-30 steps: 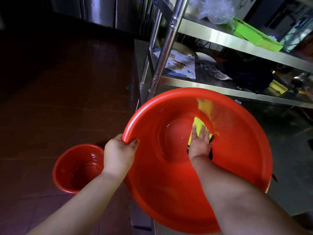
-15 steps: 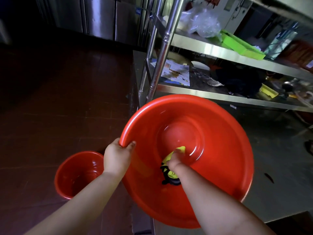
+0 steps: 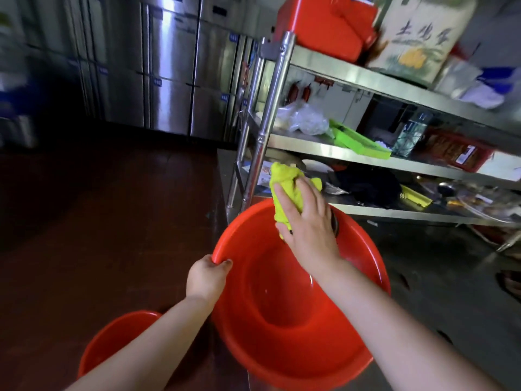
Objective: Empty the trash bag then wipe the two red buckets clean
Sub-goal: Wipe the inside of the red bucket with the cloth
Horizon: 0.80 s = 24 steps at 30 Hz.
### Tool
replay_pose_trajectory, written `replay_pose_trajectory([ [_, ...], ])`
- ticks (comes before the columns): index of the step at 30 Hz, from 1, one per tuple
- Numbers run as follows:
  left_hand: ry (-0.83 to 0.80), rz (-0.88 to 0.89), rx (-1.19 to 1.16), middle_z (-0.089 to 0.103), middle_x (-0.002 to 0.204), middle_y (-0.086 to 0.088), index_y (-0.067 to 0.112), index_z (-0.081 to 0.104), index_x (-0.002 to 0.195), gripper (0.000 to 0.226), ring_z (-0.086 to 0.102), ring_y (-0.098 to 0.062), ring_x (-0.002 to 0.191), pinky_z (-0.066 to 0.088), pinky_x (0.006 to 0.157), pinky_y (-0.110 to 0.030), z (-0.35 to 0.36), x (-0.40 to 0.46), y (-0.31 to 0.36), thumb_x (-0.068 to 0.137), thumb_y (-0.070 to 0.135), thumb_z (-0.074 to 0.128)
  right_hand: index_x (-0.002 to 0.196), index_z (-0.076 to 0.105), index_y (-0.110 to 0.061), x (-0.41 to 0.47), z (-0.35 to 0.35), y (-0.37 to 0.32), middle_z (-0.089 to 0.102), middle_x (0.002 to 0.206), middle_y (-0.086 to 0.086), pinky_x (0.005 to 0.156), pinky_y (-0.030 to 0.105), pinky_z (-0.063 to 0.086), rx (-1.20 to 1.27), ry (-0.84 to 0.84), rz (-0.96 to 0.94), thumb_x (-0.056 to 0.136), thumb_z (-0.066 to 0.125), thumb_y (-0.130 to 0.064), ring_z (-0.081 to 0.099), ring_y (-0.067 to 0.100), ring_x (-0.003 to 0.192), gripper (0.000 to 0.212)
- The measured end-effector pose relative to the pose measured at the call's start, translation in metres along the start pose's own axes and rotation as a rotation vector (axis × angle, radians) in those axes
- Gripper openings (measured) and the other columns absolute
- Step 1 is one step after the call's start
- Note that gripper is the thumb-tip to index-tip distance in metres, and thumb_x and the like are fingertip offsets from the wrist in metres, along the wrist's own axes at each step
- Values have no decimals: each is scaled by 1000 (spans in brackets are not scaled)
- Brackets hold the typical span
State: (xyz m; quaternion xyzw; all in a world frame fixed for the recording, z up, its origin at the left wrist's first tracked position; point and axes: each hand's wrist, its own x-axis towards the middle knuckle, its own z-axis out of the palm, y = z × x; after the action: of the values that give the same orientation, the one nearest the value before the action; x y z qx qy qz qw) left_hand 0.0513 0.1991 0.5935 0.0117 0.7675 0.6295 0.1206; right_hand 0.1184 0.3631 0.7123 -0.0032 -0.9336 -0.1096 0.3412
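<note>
A large red basin (image 3: 282, 320) is held tilted in front of me, its inside facing up. My left hand (image 3: 207, 279) grips its left rim, thumb inside. My right hand (image 3: 306, 224) is above the far rim, holding a bunched yellow-green cloth (image 3: 284, 182) that sticks up past the rim. A smaller red bucket (image 3: 112, 338) stands on the dark tiled floor at the lower left, partly hidden by my left forearm. No trash bag can be made out.
A steel shelf rack (image 3: 265, 131) stands just behind the basin, holding a green tray (image 3: 358, 142), clear plastic bags, a red container (image 3: 324, 24) and a printed box. Steel cabinets (image 3: 169, 69) line the back wall. Dark floor stretches to the left.
My right hand has come up out of the basin's bottom with the cloth to its far rim. The view has tipped upward, showing more of the shelves. My left hand keeps its grip.
</note>
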Motion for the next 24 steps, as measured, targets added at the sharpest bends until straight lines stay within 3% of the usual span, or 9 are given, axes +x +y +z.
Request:
replay_pose_trajectory([
  [3, -39, 66, 69, 67, 69, -10, 22, 59, 81, 9, 64, -26, 58, 56, 61, -39, -1, -4, 11, 87, 28, 61, 149, -2, -32, 15, 13, 9, 0, 159, 4, 115, 53, -5, -97, -389, -180, 87, 44, -58, -13, 23, 144, 81],
  [4, -45, 84, 100, 66, 67, -9, 21, 58, 82, 8, 62, -25, 55, 54, 58, -37, -1, -5, 13, 87, 28, 60, 148, -10, -32, 15, 20, 11, -8, 159, -1, 114, 53, -11, -97, -448, -205, 89, 38, -58, -22, 20, 142, 80],
  [6, -41, 110, 149, 62, 62, -6, 18, 59, 85, 8, 57, -20, 48, 48, 50, -30, -3, -6, 14, 88, 26, 58, 147, -16, -32, 15, 29, 14, -13, 158, -5, 113, 55, -10, -85, -468, -214, 88, 44, -47, -25, 19, 141, 86],
  [10, -54, 170, 229, 61, 61, -4, 17, 59, 84, 8, 55, -17, 47, 43, 46, -25, 1, -7, 18, 87, 23, 58, 149, 3, -33, 27, 35, 8, 10, 158, -3, 112, 58, -10, -199, -410, -319, 76, 66, -30, -5, 24, 146, 96],
  [13, -55, 200, 273, 62, 63, -4, 16, 60, 82, 9, 57, -17, 50, 45, 49, -26, 6, -6, 23, 87, 23, 59, 142, 30, -32, 42, 37, 2, 40, 145, -1, 110, 56, 15, -240, -415, -386, 73, 72, -32, 26, 28, 139, 81],
  [15, -61, 204, 272, 62, 64, -4, 15, 59, 81, 9, 57, -18, 51, 46, 51, -27, 8, -4, 24, 86, 23, 59, 133, 38, -32, 48, 38, 8, 50, 126, 0, 95, 45, 33, -240, -428, -378, 74, 72, -37, 44, 28, 121, 68],
  [17, -85, 203, 238, 61, 62, -4, 16, 59, 82, 8, 56, -17, 49, 47, 51, -29, 11, -3, 24, 87, 23, 59, 129, 41, -31, 49, 37, 21, 51, 116, 0, 82, 38, 37, -229, -441, -325, 75, 69, -46, 49, 26, 109, 62],
  [24, -36, 141, 89, 57, 53, -3, 16, 60, 78, 11, 51, -16, 41, 43, 44, -29, 13, -1, 14, 85, 24, 62, 130, 42, -30, 25, 24, 90, 54, 110, 2, 68, 34, 43, -251, -368, 114, 75, 62, -60, 55, 27, 101, 66],
])
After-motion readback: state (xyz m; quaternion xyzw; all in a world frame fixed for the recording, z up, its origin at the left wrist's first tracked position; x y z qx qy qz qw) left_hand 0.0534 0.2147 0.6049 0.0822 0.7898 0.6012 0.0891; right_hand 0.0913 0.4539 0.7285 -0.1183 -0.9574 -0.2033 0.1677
